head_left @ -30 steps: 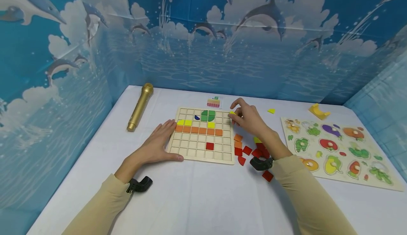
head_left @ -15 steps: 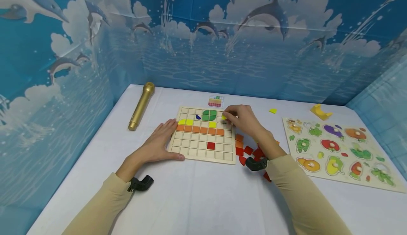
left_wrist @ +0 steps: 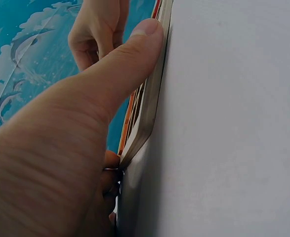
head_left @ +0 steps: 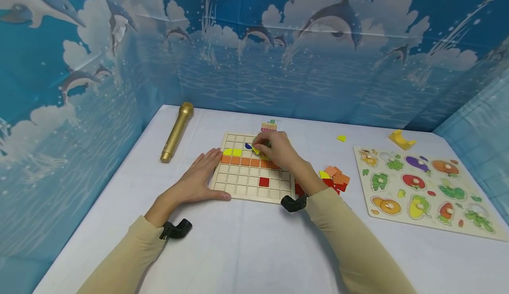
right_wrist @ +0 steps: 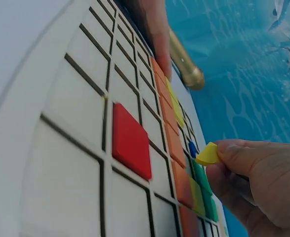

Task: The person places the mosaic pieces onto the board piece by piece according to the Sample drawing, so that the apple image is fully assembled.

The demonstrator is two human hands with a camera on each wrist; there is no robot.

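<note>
My right hand (head_left: 278, 149) pinches a small yellow quarter-circle tile (right_wrist: 208, 154) between thumb and fingers, over the upper part of the wooden grid board (head_left: 230, 181). Beside that tile is a dark blue half-round tile (head_left: 248, 146). A row of orange tiles (head_left: 245, 161) crosses the board, with two yellow square tiles (head_left: 232, 152) above its left end. One red square tile (head_left: 264, 182) sits lower down. Green tiles (right_wrist: 200, 177) are partly hidden by my right hand in the head view. My left hand (head_left: 196, 180) rests against the board's left side, its straight thumb along the front edge.
Loose red and orange tiles (head_left: 338, 178) lie right of the board, partly behind my right forearm. A picture card (head_left: 270, 126) lies behind the board. A gold microphone (head_left: 176, 132) is at left, a vegetable puzzle board (head_left: 387, 191) and yellow curved piece (head_left: 401, 140) at right.
My right hand has moved left with the yellow tile, from the board's right edge to beside the blue tile. My left hand has stayed in place.
</note>
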